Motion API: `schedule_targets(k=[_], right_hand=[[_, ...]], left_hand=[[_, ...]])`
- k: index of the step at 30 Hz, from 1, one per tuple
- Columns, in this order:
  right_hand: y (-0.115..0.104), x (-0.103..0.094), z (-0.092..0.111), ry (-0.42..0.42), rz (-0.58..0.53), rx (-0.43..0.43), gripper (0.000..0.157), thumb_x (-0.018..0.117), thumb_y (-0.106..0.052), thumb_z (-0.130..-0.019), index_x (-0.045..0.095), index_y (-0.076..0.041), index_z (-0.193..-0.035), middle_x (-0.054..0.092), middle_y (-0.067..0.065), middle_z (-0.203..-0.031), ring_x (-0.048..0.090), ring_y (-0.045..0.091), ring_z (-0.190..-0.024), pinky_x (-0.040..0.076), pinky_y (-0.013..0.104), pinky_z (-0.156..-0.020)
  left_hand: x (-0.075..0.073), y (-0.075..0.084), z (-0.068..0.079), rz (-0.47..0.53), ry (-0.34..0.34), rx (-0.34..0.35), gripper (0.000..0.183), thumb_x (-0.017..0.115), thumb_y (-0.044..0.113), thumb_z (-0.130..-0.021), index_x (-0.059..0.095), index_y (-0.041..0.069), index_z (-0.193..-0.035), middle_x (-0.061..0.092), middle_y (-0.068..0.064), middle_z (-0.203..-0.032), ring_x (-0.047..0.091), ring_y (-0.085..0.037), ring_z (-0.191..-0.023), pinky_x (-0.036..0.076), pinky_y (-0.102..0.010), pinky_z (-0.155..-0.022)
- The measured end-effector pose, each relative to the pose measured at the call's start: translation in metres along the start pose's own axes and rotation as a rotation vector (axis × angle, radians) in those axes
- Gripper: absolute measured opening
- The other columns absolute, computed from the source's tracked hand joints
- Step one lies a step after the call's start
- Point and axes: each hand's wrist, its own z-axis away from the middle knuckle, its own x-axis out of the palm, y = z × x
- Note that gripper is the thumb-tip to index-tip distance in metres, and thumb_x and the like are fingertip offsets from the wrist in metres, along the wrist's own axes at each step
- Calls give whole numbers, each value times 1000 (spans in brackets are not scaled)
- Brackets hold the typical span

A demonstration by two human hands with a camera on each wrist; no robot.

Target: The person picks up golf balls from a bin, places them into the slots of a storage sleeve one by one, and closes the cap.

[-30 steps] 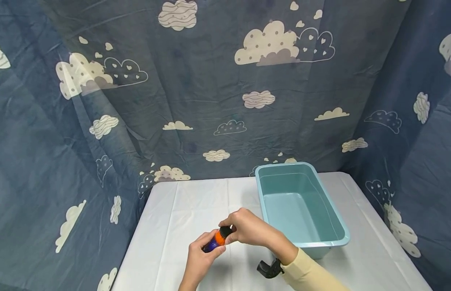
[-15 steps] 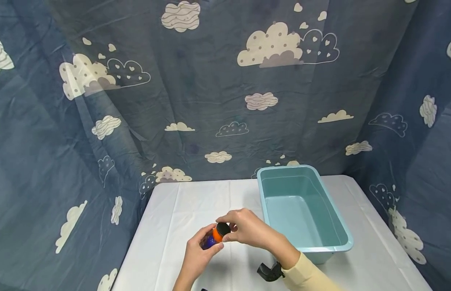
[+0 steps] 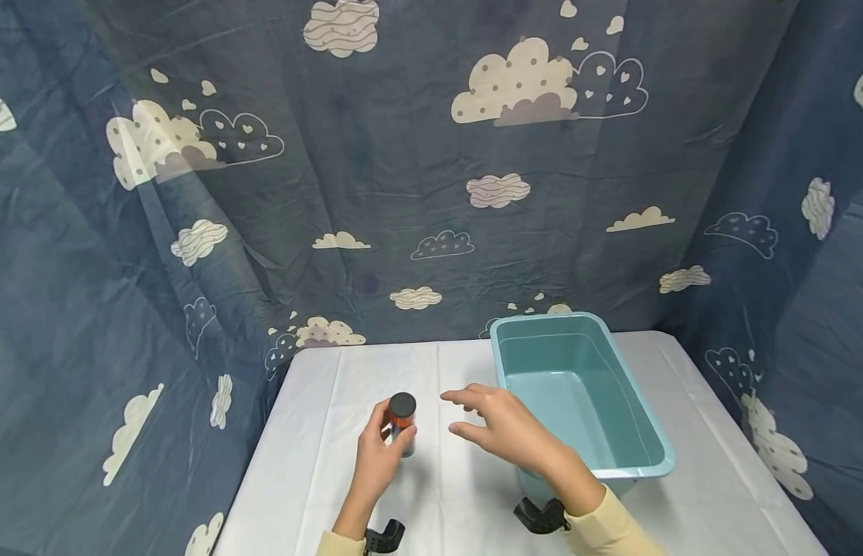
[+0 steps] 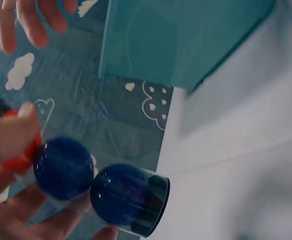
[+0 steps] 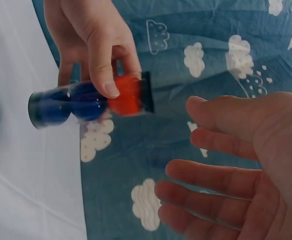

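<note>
My left hand [image 3: 375, 459] grips a clear cylindrical tube with a black lid [image 3: 402, 405], held upright over the white table. Through its wall, in the right wrist view, show an orange ball [image 5: 126, 95] near the lid and two blue balls [image 5: 88, 101] in a row below it. The thumb lies across the tube near the orange ball, with the other fingers behind. To the right, my right hand [image 3: 511, 428] is apart from the tube, its fingers extended and holding nothing. The tube's bottom end [image 4: 158, 205] sticks out past the left fingers.
A teal plastic basin [image 3: 657, 466] stands at the right of the table, behind my right forearm. White cloth covers the table [image 3: 334, 440]. A dark blue curtain [image 3: 375, 154] with clouds encloses the back and sides. Black camera mounts [image 3: 540, 515] sit on both wrists.
My right hand has let go of the black lid and drawn back to the right, its fingers spreading. The left hand has turned the tube from tilted to upright and moved it slightly away.
</note>
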Motion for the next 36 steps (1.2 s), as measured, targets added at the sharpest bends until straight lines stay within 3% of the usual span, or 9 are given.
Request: schedule_targets(k=[4, 8, 14, 23, 32, 36], right_hand=[[8, -4, 5, 10, -17, 34, 40, 75, -31, -92, 66, -29, -131, 64, -20, -114, 62, 5, -97, 53, 33, -79], [15, -8, 10, 19, -11, 69, 41, 76, -28, -92, 66, -26, -131, 65, -18, -117, 63, 8, -98, 53, 33, -79], [24, -11, 15, 26, 13, 126, 42, 76, -28, -91, 66, -25, -132, 65, -15, -122, 64, 11, -100, 53, 34, -80], [34, -13, 27, 56, 18, 149, 39, 76, -29, -91, 67, -26, -129, 66, -14, -120, 65, 11, -101, 54, 36, -83], [35, -16, 29, 73, 5, 145, 38, 76, -29, -91, 67, -28, -128, 65, -16, -120, 65, 10, -102, 54, 33, -81], [34, -18, 29, 74, 11, 144, 38, 76, -30, -92, 67, -27, -129, 65, -15, -120, 66, 11, -103, 54, 34, -81]], left_hand=[[-1, -10, -7, -57, 92, -46, 51, 78, 18, -90, 54, 18, -135, 65, -7, -123, 58, -38, -122, 48, -60, -94], [-3, -23, -14, -79, 130, -90, 51, 77, 14, -91, 52, 14, -135, 62, -13, -128, 57, -44, -122, 52, -56, -91], [-6, -44, -20, -94, 116, -124, 51, 77, 13, -91, 50, 11, -134, 60, -17, -130, 55, -47, -122, 51, -56, -92], [-1, -80, -16, -112, 11, -123, 50, 75, 19, -93, 46, 15, -134, 60, -18, -133, 53, -47, -126, 48, -61, -94], [1, -82, -22, -115, 0, -123, 54, 78, 18, -91, 46, 16, -135, 60, -17, -134, 55, -44, -126, 47, -60, -96], [-2, -75, -24, -154, 14, -120, 67, 82, 22, -87, 44, 15, -141, 54, -18, -142, 46, -42, -135, 39, -62, -104]])
